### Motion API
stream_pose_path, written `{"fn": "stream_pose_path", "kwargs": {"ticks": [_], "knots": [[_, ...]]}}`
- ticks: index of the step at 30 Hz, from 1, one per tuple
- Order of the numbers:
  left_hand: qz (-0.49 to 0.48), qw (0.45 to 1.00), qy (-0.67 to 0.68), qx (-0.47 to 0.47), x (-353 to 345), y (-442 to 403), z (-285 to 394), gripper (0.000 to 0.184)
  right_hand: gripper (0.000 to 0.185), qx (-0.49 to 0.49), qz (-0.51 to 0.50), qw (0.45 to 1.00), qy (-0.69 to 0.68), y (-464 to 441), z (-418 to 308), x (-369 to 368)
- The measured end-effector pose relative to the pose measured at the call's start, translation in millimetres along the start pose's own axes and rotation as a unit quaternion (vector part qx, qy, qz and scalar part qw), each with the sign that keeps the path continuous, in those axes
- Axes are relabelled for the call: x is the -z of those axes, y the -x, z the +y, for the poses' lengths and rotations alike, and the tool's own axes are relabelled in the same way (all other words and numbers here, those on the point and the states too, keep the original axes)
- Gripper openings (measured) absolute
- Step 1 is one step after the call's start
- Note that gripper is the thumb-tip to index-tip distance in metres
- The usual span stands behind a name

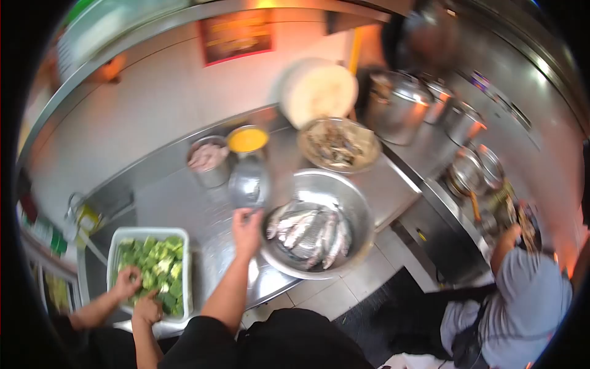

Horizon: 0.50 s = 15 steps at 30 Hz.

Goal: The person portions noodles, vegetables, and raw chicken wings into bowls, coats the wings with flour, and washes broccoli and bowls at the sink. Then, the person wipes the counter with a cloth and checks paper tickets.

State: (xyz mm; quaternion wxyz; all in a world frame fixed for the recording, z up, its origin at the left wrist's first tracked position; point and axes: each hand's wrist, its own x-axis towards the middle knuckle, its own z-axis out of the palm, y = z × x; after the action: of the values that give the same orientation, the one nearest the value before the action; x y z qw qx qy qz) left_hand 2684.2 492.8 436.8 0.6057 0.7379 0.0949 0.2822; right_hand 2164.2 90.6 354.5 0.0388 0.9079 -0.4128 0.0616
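Observation:
My left hand [247,232] reaches forward over the steel counter, its fingers closed on the near edge of a small metal bowl [251,184]. Motion blurs the bowl, so I cannot make out what, if anything, is in it. Just right of this hand stands a large steel basin [362,240] with several whole silvery fish [307,234] in it. Beyond the bowl are a steel pot of pale pinkish pieces [209,157] and a container of yellow liquid [248,140]. My right hand is out of view.
At left, a co-worker's two hands [138,298] are over a white tub [188,277] of cut broccoli. A bowl of dark pieces [338,144] stands behind the basin. Lidded pots [399,114] line the right counter. A person in grey [522,307] works at far right.

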Motion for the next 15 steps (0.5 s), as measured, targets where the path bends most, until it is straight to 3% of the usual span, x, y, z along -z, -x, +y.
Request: {"fn": "stream_pose_path", "kwargs": {"ticks": [1,3,4,5,6,12,15], "knots": [[0.015,1.000,0.026,0.005,-14,8,7,0.026,0.054,0.082,0.056,0.991,-0.087,-46,-39,7],[0.022,0.995,0.084,0.057,-15,17,49,0.029,0.046,0.226,0.156,0.923,-0.268,-123,-134,37],[0.018,0.993,0.092,0.069,-17,15,44,0.027,0.042,0.284,0.167,0.909,-0.257,-151,-176,72],[0.009,0.992,0.100,0.081,-19,13,34,0.025,0.067,0.320,0.118,0.891,-0.299,-192,-185,36],[0.021,0.994,0.096,0.057,-22,10,25,0.028,0.052,0.329,0.132,0.849,-0.392,-211,-229,72],[-0.021,0.999,-0.017,0.021,55,9,33,0.030,0.031,0.510,0.097,0.768,-0.374,-264,-406,188],[-0.044,0.982,-0.180,-0.029,122,17,55,0.028,0.036,0.632,0.058,0.664,-0.396,-252,-510,190]]}}
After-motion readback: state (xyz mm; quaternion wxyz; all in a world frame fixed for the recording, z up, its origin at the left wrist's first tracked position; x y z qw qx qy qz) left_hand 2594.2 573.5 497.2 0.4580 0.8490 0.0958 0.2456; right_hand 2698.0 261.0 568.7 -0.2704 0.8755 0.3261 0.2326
